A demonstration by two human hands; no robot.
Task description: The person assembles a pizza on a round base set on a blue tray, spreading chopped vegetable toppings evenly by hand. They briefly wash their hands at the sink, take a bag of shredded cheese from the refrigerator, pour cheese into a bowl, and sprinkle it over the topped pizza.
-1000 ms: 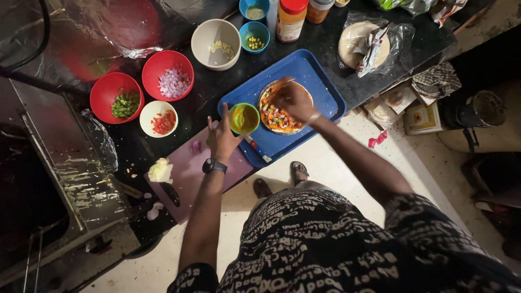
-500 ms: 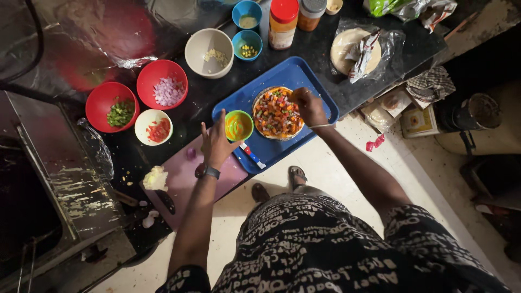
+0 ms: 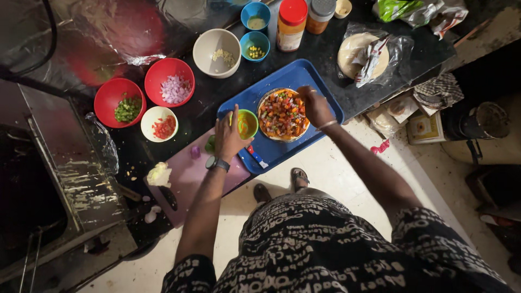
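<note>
Left hand [image 3: 230, 135] rested at the near rim of a small green bowl [image 3: 247, 123], fingers spread around it, on the blue tray [image 3: 304, 76]. Right hand [image 3: 316, 106], fingers bunched, hovered at the right edge of the topped flatbread [image 3: 282, 115], just right of the bowl. Red bowls [image 3: 111, 95] stood further left on the table [image 3: 325, 51].

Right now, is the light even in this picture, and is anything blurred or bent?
Head view: light is uneven, bright on the blue tray and topped flatbread, dark toward the left edge and the corners; glare shines on the foil; both hands look sharp; the wide lens bends the counter edges, and the clothing below looks stretched.
</note>
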